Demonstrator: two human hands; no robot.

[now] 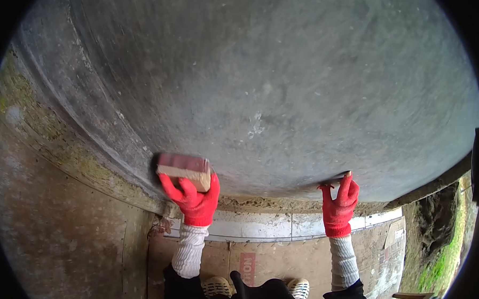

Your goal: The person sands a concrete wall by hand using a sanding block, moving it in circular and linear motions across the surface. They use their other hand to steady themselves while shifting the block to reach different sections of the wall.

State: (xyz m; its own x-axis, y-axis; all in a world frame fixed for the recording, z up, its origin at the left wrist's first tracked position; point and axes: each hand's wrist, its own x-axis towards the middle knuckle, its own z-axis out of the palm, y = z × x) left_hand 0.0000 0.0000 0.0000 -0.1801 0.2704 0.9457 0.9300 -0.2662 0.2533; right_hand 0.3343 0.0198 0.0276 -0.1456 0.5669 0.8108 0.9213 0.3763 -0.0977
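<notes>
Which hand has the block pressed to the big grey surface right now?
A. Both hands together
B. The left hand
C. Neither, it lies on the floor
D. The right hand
B. The red-gloved left hand grips the block against the grey curved surface, while the right hand only holds that surface's lower edge, with no block in it.

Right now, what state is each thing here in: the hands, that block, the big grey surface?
left hand: gloved, closed around the block.
block: held, pressed against the grey surface.
right hand: gloved, fingers hooked on the surface's lower edge.
grey surface: curved, dull, scuffed.
cardboard: flat on the ground, stained.
</notes>
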